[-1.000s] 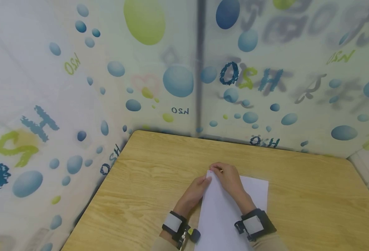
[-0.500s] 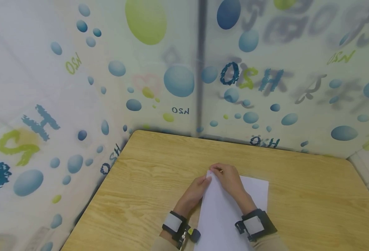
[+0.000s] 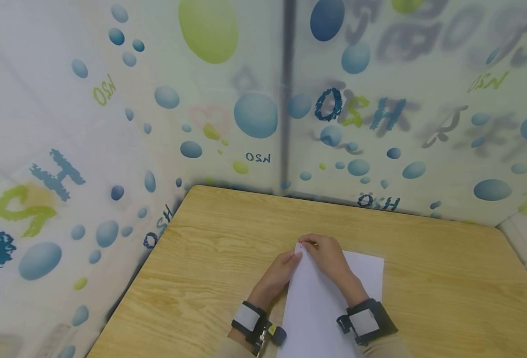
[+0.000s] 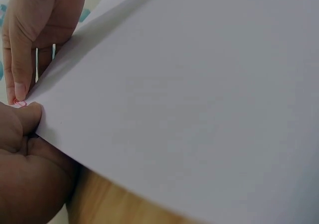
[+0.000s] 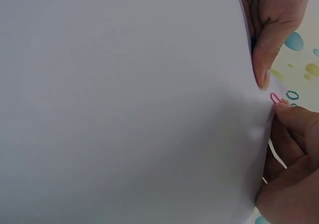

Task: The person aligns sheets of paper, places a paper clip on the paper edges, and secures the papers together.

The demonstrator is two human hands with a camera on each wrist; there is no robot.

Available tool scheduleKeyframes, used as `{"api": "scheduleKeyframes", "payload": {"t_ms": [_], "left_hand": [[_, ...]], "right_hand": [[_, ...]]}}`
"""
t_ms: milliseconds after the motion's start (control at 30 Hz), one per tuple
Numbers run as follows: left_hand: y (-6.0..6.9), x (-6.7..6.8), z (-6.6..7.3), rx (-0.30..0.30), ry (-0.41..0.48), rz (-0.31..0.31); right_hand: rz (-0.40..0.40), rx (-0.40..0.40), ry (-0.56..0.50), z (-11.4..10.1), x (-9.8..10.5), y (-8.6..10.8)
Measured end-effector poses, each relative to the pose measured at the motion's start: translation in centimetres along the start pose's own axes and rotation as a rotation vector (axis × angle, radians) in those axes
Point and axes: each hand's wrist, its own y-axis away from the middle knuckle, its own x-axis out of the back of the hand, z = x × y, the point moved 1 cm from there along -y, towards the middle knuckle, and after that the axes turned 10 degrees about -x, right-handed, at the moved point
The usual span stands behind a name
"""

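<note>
White paper (image 3: pixel 312 308) lies under and between both hands, its far left corner lifted off the table. My left hand (image 3: pixel 275 276) grips that corner from the left side, with the thumb on top of the sheet. At the corner's tip, the fingertips of my right hand (image 3: pixel 328 254) pinch a pink paper clip (image 5: pixel 275 98). The loop of the paper clip (image 4: pixel 21 103) shows on the paper in both wrist views, while its other end is hidden under the right fingers. Whether one sheet or several are held, I cannot tell.
A light wooden table (image 3: pixel 209 238) spreads around the paper. Behind it and to the left stand pale walls (image 3: pixel 263 64) printed with blue and green bubbles. Each wrist carries a black strap (image 3: pixel 366 320) with a small camera.
Both hands keep to the same corner of the paper. My right hand has shifted very slightly downward at the paper clip.
</note>
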Motion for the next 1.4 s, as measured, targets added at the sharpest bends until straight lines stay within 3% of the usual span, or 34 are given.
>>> {"api": "scheduleKeyframes", "payload": {"t_ms": [533,1067,1400], "left_hand": [[0.22,-0.09,0.05,0.01,-0.013,0.013],[0.12,-0.22,0.09,0.045,0.019,0.051],[0.09,-0.23,0.09,0.068,-0.009,0.066]], "right_hand": [[-0.034,0.003,0.028,-0.16,0.36,0.16],[-0.016,0.031,0.067,-0.07,0.25,0.33],[0.008,0.041,0.06,-0.1,0.07,0.39]]}}
